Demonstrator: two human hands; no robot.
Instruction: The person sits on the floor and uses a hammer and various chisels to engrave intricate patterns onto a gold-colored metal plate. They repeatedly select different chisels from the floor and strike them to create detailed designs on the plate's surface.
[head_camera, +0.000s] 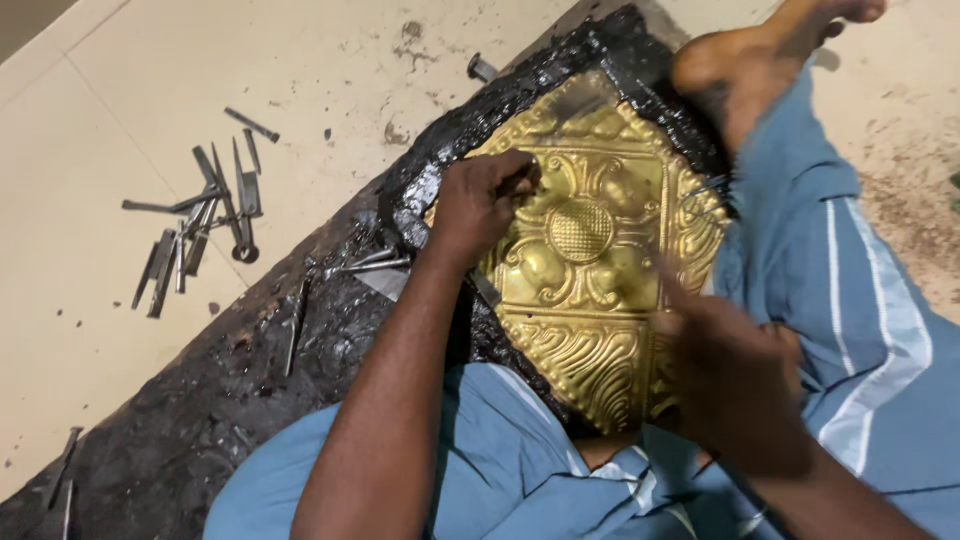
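Note:
A golden embossed metal sheet (585, 290) with floral relief is bedded in a black pitch slab (250, 380). My left hand (485, 200) rests on the sheet's upper left part, fingers pinched on a thin metal punch (527, 180). My right hand (730, 375) is blurred over the sheet's lower right edge; whether it holds anything cannot be told. My legs in blue trousers lie on both sides of the sheet, and my bare foot (750, 55) presses on its far corner.
Several loose steel punches and chisels (200, 225) lie scattered on the pale tiled floor to the left. A few more tools (375, 262) rest on the pitch near my left wrist. One small metal piece (482, 68) lies beyond the slab.

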